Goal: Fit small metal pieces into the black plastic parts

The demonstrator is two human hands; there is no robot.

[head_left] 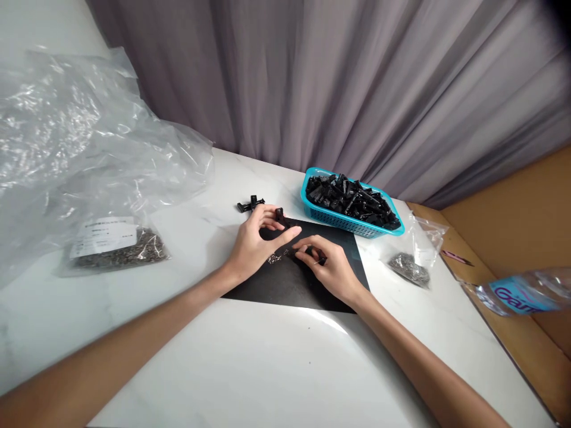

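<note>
Bare forearms are extending from the lower corners over a glossy white, grey-veined tabletop (267, 368), nearest the camera. Fingers of the left hand (281, 229) are clamping on a small black part (280, 215), which is sitting between thumb and fingers above the far edge of a black mat (330, 294). Its visible long axis is slanting — the blunt upper end is pointing toward the curtain (276, 77), the lower end toward the right hand (297, 249). Its surface is appearing smooth and hard, with a narrow, angular profile.

Right-hand fingertips are bunching close together over the mat; whether they are meeting or clamping a piece cannot be told. A dark item (320, 260) is showing under the curled fingers, its shape mostly hidden. Small shiny metal pieces (274, 258) are lying on the matte sheet, between the two sets of fingers and slightly nearer the camera.

Beyond the left fingers, loose black pieces (252, 204) are resting in a cluster. Beyond the right fingers, a turquoise perforated plastic basket (325, 217) is holding heaped angular black parts (352, 199). Clear bags of small metallic pieces are lying outward of both hands — a labelled bag (120, 246) left, a smaller bag (413, 267) right.
</note>
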